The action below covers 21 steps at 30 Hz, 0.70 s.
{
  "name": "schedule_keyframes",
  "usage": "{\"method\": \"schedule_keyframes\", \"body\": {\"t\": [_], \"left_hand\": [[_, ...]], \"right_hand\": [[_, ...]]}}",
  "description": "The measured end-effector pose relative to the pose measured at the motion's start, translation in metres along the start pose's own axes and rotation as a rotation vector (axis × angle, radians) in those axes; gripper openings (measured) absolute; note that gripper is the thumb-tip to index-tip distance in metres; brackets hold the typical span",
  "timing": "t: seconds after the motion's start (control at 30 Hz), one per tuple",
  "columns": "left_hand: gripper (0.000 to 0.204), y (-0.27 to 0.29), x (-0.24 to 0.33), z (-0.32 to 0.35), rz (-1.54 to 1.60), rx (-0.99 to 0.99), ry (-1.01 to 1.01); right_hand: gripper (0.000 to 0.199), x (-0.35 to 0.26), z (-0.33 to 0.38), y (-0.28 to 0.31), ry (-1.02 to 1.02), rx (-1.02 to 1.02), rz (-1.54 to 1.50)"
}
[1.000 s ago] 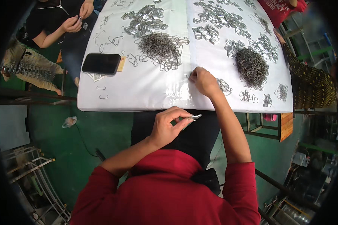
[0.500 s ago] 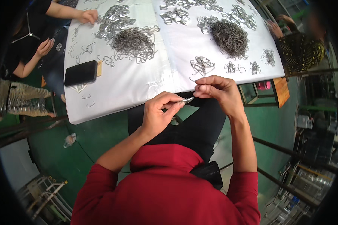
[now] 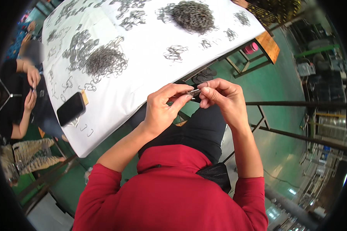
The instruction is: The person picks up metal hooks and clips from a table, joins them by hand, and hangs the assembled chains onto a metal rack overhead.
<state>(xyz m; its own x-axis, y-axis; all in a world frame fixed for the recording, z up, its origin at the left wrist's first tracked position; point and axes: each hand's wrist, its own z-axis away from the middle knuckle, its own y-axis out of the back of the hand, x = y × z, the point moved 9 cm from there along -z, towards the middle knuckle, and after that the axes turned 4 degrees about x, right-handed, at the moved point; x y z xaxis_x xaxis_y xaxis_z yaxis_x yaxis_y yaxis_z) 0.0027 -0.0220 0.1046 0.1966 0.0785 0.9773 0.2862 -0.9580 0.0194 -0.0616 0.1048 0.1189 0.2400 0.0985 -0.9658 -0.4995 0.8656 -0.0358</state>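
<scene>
In front of my lap, just off the table edge, my two hands meet at the fingertips. My left hand (image 3: pixel 162 107) pinches a small shiny metal piece (image 3: pixel 194 92) between thumb and fingers. My right hand (image 3: pixel 228 99) is closed against the other end of that piece, pinching a thin bent wire whose shape is mostly covered by the fingers. On the white-covered table (image 3: pixel 142 69) lie a tall pile of bent wire pieces (image 3: pixel 193 17), a lower wire pile (image 3: pixel 104 62), a small wire cluster (image 3: pixel 176 53) and flat metal pieces (image 3: pixel 80 47).
A black phone (image 3: pixel 71 109) lies near the table's left edge, beside two loose wire hooks (image 3: pixel 87 131). At the left, a co-worker's hands (image 3: pixel 31 86) hold a small piece. Another person's sleeve (image 3: pixel 273 13) shows at the far right, near a wooden stool (image 3: pixel 268 47).
My view has turned, so the table appears tilted and shifted left. My right hand has brought the wire up against the metal piece in my left hand. The left co-worker's hands have come together.
</scene>
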Motion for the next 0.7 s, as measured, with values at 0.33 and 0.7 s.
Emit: {"method": "schedule_keyframes", "body": {"t": [0.33, 0.7], "left_hand": [[0.021, -0.092, 0.123, -0.049, 0.171, -0.302, -0.29], [0.025, -0.164, 0.156, -0.079, 0.288, -0.537, -0.357]], "right_hand": [[0.016, -0.116, 0.086, 0.067, 0.348, 0.367, 0.042], [0.014, -0.24, 0.239, 0.143, 0.776, 0.832, 0.074]]}}
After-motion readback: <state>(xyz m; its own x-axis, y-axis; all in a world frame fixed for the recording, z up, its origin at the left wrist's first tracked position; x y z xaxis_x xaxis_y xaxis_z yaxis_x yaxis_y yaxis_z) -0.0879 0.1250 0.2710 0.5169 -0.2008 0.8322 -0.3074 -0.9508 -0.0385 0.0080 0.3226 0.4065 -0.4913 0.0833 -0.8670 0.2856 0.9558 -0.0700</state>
